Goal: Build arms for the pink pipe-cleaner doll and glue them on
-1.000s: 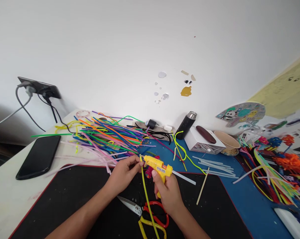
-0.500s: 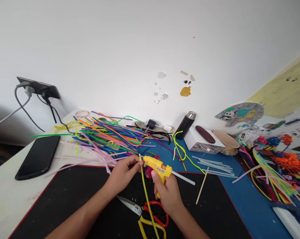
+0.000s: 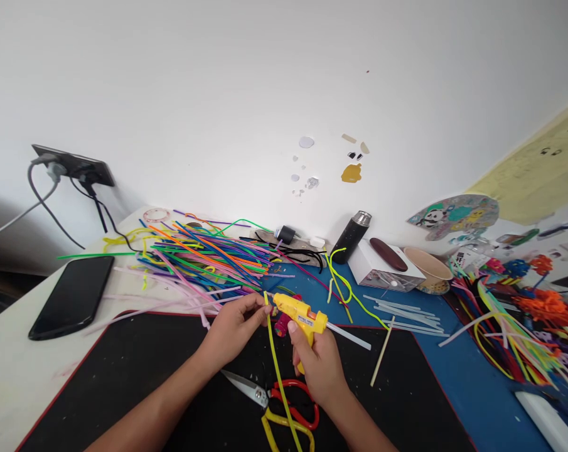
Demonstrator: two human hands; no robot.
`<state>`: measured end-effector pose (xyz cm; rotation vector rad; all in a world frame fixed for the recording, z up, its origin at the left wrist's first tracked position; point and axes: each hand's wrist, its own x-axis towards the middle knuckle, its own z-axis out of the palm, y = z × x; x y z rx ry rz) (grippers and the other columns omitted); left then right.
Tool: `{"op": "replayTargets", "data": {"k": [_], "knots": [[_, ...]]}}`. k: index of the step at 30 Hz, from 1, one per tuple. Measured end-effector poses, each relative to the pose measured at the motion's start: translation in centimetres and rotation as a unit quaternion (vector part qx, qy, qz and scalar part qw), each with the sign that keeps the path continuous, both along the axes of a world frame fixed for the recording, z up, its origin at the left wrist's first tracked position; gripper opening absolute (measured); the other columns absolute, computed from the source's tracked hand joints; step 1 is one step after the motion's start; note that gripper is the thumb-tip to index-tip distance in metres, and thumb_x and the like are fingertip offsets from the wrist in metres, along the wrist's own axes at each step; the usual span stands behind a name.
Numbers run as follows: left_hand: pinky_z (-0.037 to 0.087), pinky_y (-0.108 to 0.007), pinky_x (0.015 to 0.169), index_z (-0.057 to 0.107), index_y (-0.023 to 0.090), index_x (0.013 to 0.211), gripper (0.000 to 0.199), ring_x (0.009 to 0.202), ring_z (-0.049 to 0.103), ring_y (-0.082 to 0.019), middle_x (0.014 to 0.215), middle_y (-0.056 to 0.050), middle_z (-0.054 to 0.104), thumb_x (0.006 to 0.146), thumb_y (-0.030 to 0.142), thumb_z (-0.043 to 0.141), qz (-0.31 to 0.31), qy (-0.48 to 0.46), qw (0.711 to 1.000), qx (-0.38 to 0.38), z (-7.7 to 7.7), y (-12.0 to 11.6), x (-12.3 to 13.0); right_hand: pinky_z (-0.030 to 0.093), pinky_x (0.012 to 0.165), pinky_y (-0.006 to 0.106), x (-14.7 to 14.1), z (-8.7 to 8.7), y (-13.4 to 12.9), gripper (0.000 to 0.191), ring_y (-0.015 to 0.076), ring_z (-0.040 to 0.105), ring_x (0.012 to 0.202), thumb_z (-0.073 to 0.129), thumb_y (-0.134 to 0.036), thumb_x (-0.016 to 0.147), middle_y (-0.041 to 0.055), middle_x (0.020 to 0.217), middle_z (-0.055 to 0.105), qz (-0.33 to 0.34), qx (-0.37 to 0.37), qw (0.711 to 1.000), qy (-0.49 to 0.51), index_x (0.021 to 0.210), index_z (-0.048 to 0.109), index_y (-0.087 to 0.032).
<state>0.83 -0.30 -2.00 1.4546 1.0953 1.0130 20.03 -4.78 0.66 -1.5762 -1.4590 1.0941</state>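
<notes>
My left hand (image 3: 239, 326) pinches a yellow pipe cleaner (image 3: 276, 364) near its upper end; the rest hangs down toward me over the scissors. My right hand (image 3: 317, 361) is wrapped round the handle of a yellow glue gun (image 3: 297, 309), whose nozzle points left at the pipe cleaner's top. A clear glue stick (image 3: 349, 337) juts from the gun's back. Partly hidden behind the gun lies a small magenta fuzzy piece (image 3: 280, 326). Under my hands, scissors (image 3: 260, 395) with one red and one yellow handle rest on the black mat (image 3: 171, 351).
Many coloured pipe cleaners (image 3: 208, 251) are piled at the back left, near a phone (image 3: 71, 298). Behind stand a black flask (image 3: 353, 237) and a white box (image 3: 382, 270). Loose glue sticks (image 3: 408, 314) and a wooden stick (image 3: 382, 351) lie to the right.
The glue gun has shifted very slightly right, its nozzle a little farther from the pipe cleaner. My left hand has stayed in place.
</notes>
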Motion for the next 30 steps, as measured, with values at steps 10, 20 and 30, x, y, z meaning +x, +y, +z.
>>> {"op": "replayTargets", "data": {"k": [10, 20, 30], "knots": [[0.045, -0.028, 0.070, 0.066, 0.021, 0.084, 0.034, 0.072, 0.061, -0.019, 0.073, 0.000, 0.065, 0.096, 0.051, 0.059, 0.001, 0.002, 1.000, 0.007, 0.31, 0.04, 0.11, 0.039, 0.041, 0.023, 0.03, 0.18, -0.06, 0.070, 0.0135, 0.051, 0.040, 0.048, -0.085, 0.090, -0.0014, 0.043, 0.048, 0.000, 0.000, 1.000, -0.023, 0.062, 0.056, -0.021], [0.041, -0.026, 0.060, 0.066, 0.020, 0.084, 0.030, 0.064, 0.056, -0.016, 0.072, 0.001, 0.065, 0.096, 0.047, 0.058, 0.007, 0.013, 1.000, 0.004, 0.34, -0.01, -0.01, 0.039, 0.042, 0.024, -0.03, 0.17, -0.53, 0.064, 0.0139, 0.048, 0.039, 0.051, -0.081, 0.091, -0.0030, 0.043, 0.047, -0.002, 0.000, 1.000, -0.031, 0.071, 0.062, -0.021], [0.044, -0.028, 0.067, 0.064, 0.021, 0.083, 0.030, 0.069, 0.059, -0.017, 0.073, 0.000, 0.065, 0.096, 0.047, 0.058, 0.003, 0.011, 1.000, 0.012, -0.07, 0.16, 0.02, 0.038, 0.042, 0.025, -0.04, -0.09, -0.61, 0.064, 0.0138, 0.047, 0.038, 0.051, -0.080, 0.092, -0.0026, 0.042, 0.046, -0.002, -0.009, 0.999, -0.036, 0.070, 0.062, -0.021]]}}
